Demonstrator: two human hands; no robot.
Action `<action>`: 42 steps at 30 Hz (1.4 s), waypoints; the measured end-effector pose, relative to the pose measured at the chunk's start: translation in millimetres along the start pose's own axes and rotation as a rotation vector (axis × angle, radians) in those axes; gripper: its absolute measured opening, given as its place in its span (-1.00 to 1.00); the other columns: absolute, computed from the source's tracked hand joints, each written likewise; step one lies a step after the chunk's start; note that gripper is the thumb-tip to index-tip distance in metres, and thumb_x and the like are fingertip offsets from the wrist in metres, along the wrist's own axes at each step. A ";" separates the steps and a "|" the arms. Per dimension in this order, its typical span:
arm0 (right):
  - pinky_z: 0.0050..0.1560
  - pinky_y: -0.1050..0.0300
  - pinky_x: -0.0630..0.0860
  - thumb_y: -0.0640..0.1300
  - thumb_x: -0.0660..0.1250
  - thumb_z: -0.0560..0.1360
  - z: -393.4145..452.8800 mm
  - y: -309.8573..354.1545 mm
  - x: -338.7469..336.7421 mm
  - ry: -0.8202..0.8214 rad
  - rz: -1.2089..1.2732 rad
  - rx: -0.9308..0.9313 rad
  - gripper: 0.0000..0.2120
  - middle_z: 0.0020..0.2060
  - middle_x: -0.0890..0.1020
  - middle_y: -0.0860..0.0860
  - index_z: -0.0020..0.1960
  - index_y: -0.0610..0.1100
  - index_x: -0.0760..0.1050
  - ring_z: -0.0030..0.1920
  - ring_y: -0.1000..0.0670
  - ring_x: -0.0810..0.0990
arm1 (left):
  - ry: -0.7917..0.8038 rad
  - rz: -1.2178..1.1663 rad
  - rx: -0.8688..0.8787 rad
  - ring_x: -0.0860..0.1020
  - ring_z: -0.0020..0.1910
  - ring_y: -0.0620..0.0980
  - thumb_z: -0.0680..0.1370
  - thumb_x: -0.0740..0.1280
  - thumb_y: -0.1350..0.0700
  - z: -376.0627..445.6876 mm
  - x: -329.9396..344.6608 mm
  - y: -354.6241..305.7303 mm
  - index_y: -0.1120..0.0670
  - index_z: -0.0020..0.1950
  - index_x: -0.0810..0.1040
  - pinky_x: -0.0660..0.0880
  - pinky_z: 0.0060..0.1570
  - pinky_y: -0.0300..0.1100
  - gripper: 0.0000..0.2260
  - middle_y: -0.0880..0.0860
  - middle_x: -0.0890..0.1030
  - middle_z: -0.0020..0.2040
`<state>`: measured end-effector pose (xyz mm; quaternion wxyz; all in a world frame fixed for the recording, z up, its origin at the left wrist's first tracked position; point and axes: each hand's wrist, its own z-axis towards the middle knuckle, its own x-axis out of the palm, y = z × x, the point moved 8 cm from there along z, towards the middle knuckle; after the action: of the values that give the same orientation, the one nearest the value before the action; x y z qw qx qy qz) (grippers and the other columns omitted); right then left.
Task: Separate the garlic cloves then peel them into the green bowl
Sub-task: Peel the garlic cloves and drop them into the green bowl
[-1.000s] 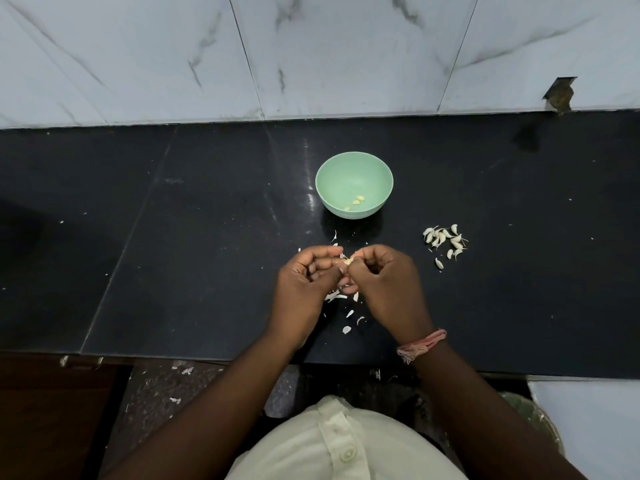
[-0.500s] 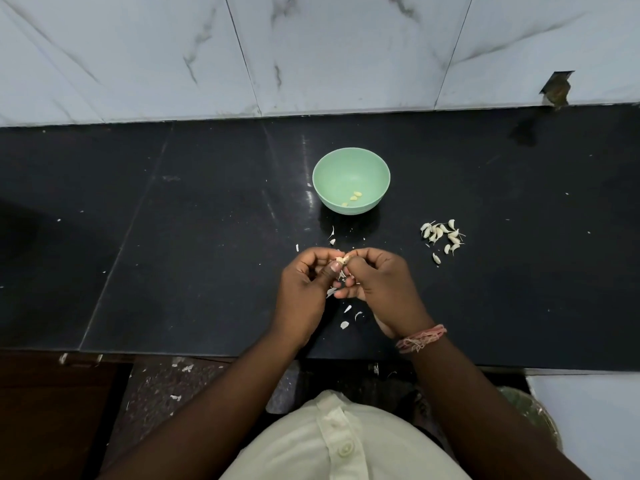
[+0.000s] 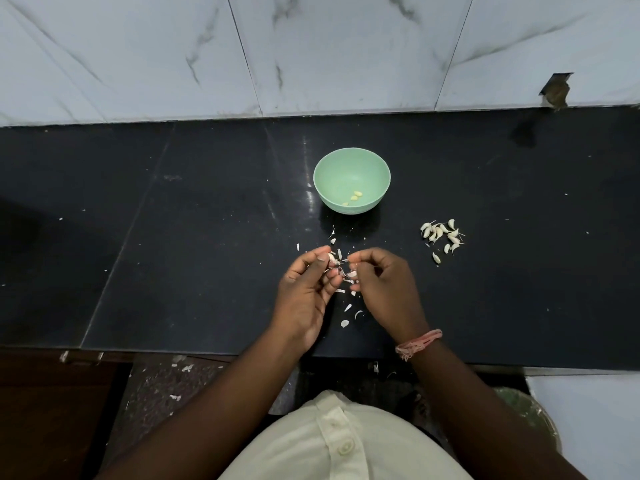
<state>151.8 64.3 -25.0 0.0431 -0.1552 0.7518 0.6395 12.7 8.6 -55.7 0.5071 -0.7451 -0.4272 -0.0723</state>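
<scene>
Left hand (image 3: 304,289) pinches a tiny garlic clove (image 3: 332,259); right hand (image 3: 382,289) pinches its papery skin. Light, slippery, likely best gripped at the tips.

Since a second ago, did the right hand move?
Yes. The right hand has pulled a little to the right, away from the left hand, judged against the green bowl; a gap shows between them.
</scene>
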 end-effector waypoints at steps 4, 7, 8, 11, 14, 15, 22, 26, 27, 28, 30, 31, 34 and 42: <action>-0.13 -0.13 0.69 -0.15 0.35 0.54 -2.7 2.7 3.3 -0.010 -0.061 -0.084 -0.89 -0.21 0.70 0.13 -0.06 0.01 0.64 -0.18 0.06 0.71 | -0.077 0.087 0.066 0.65 -0.23 -0.08 0.55 0.40 0.32 -1.3 -5.8 -6.7 0.23 0.09 0.65 0.63 -0.17 -0.28 -0.87 0.11 0.69 -0.15; -0.06 -0.13 0.70 -0.18 0.37 0.53 -2.7 6.0 6.2 0.012 -0.005 -0.088 -0.85 -0.18 0.73 0.08 0.04 -0.01 0.66 -0.18 0.06 0.73 | -0.102 0.164 0.127 0.66 -0.22 -0.04 0.53 0.43 0.34 -3.7 -6.5 -11.8 0.26 0.09 0.66 0.64 -0.16 -0.27 -0.86 0.15 0.71 -0.15; -0.04 -0.11 0.69 -0.19 0.39 0.54 -3.6 9.2 7.5 0.019 0.001 -0.100 -0.86 -0.19 0.74 0.07 0.04 -0.03 0.68 -0.18 0.06 0.74 | -0.103 0.192 0.147 0.67 -0.22 -0.02 0.53 0.44 0.33 -4.7 -5.3 -13.6 0.26 0.08 0.67 0.64 -0.15 -0.26 -0.86 0.17 0.71 -0.15; -0.05 -0.09 0.70 -0.20 0.43 0.54 -4.5 13.4 10.8 0.023 0.007 -0.096 -0.90 -0.26 0.74 0.06 0.00 -0.06 0.69 -0.23 0.06 0.74 | -0.075 0.261 0.181 0.68 -0.20 0.00 0.53 0.45 0.31 -7.8 1.0 -17.7 0.26 0.07 0.68 0.64 -0.14 -0.25 -0.87 0.20 0.72 -0.14; -0.11 -0.08 0.70 -0.21 0.41 0.53 -3.7 14.7 9.3 0.012 -0.008 -0.081 -0.92 -0.33 0.73 0.06 -0.06 -0.07 0.66 -0.29 0.07 0.73 | -0.033 0.309 0.181 0.69 -0.18 0.03 0.55 0.43 0.32 -9.7 6.5 -17.8 0.29 0.08 0.67 0.65 -0.12 -0.22 -0.87 0.25 0.72 -0.11; -0.12 -0.07 0.70 -0.23 0.40 0.53 -3.1 14.2 8.5 0.008 -0.008 -0.072 -0.92 -0.33 0.73 0.06 -0.06 -0.08 0.65 -0.30 0.07 0.73 | -0.021 0.329 0.180 0.69 -0.16 0.05 0.56 0.42 0.32 -10.0 7.5 -17.4 0.30 0.09 0.67 0.65 -0.11 -0.21 -0.87 0.27 0.71 -0.09; -0.19 0.11 0.67 -0.23 0.37 0.57 -5.8 16.8 10.9 -0.023 -0.143 -0.180 -0.96 -0.26 0.71 0.04 -0.03 -0.15 0.61 -0.32 0.20 0.70 | -0.006 0.414 0.155 0.61 -0.20 0.11 0.56 0.41 0.30 -4.5 8.8 -13.3 0.28 0.06 0.68 0.63 -0.19 -0.17 -0.89 0.28 0.70 -0.13; -0.19 0.00 0.70 -0.24 0.39 0.54 -3.9 13.7 7.4 -0.050 -0.094 -0.148 -0.95 -0.32 0.70 0.06 -0.06 -0.14 0.62 -0.33 0.13 0.71 | 0.032 0.408 0.121 0.63 -0.23 0.05 0.57 0.40 0.30 -1.8 12.8 -10.7 0.30 0.06 0.68 0.62 -0.23 -0.20 -0.88 0.24 0.70 -0.15; -0.19 -0.02 0.70 -0.25 0.40 0.53 -4.0 12.6 7.1 -0.051 -0.069 -0.132 -0.95 -0.34 0.70 0.05 -0.08 -0.13 0.61 -0.33 0.10 0.71 | 0.036 0.400 0.115 0.63 -0.27 0.01 0.57 0.39 0.31 -2.0 14.2 -10.3 0.31 0.06 0.68 0.60 -0.25 -0.22 -0.88 0.23 0.69 -0.17; -0.20 -0.02 0.70 -0.26 0.40 0.53 -4.4 12.1 6.7 -0.053 -0.043 -0.116 -0.94 -0.36 0.70 0.05 -0.09 -0.14 0.61 -0.34 0.08 0.72 | 0.035 0.387 0.111 0.61 -0.31 -0.02 0.58 0.38 0.32 -1.5 14.7 -9.6 0.33 0.06 0.67 0.59 -0.27 -0.23 -0.88 0.22 0.68 -0.19; -0.22 0.04 0.70 -0.28 0.41 0.52 -4.7 12.1 6.0 -0.059 -0.011 -0.093 -0.93 -0.37 0.70 0.05 -0.10 -0.13 0.62 -0.36 0.07 0.72 | 0.034 0.360 0.098 0.58 -0.39 -0.07 0.58 0.37 0.34 -1.6 15.7 -9.0 0.35 0.06 0.66 0.57 -0.31 -0.24 -0.88 0.20 0.65 -0.24; -0.23 0.08 0.69 -0.27 0.42 0.52 -4.4 12.2 6.0 -0.065 -0.007 -0.090 -0.92 -0.36 0.70 0.07 -0.11 -0.13 0.62 -0.36 0.09 0.71 | 0.036 0.351 0.091 0.57 -0.41 -0.08 0.58 0.36 0.34 -1.5 16.1 -9.5 0.35 0.04 0.67 0.57 -0.32 -0.24 -0.88 0.18 0.65 -0.26; -0.28 0.18 0.64 -0.25 0.44 0.49 -2.4 10.9 5.1 -0.099 -0.004 -0.081 -0.94 -0.35 0.70 0.07 -0.12 -0.12 0.65 -0.36 0.11 0.69 | 0.049 0.318 0.064 0.57 -0.41 -0.06 0.58 0.35 0.35 -0.1 16.1 -9.8 0.32 0.01 0.66 0.57 -0.32 -0.24 -0.90 0.16 0.63 -0.30; -0.36 0.16 0.62 -0.36 0.38 0.52 -0.1 14.0 3.6 -0.031 0.191 -0.031 -0.93 -0.31 0.71 -0.13 -0.10 -0.26 0.64 -0.37 -0.02 0.67 | 0.124 0.206 -0.043 0.57 -0.36 -0.08 0.62 0.34 0.23 2.9 16.7 -11.1 0.26 0.04 0.65 0.63 -0.23 -0.21 -0.87 0.11 0.58 -0.30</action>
<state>144.4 65.4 -12.6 -0.0089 -0.0733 0.7523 0.6547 14.2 21.8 -40.3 0.5212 -0.7899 -0.3145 -0.0746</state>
